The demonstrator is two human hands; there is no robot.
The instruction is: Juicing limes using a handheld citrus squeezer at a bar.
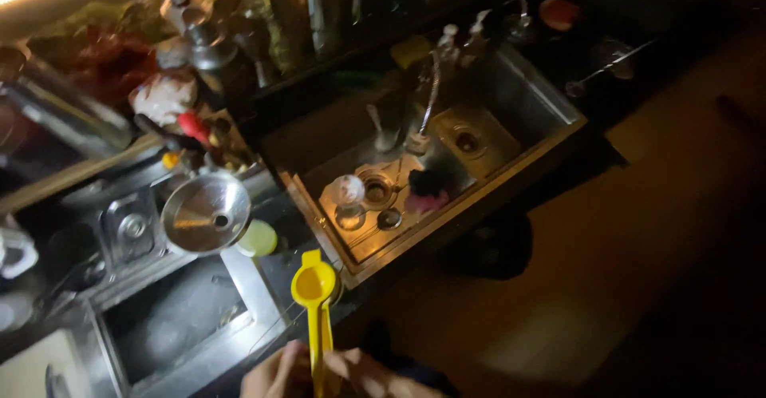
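Observation:
A yellow hand citrus squeezer [313,286] points away from me over the steel counter edge, its cup closed and its long handles running down to the bottom of the view. My left hand [275,376] wraps the handles from the left. From the right, my right hand [373,376] closes on the same handles. Both hands are cut off by the lower edge. Just beyond the squeezer's cup lie a pale green round piece [257,238] and a steel funnel [206,213] resting on its side.
A steel double sink [471,200] sits to the right, holding an upturned glass [349,192], a dark pink brush [425,192] and a faucet [431,102]. A dark steel well [171,322] is at lower left. Bottles and shakers [211,47] crowd the back. The floor [638,246] is dim.

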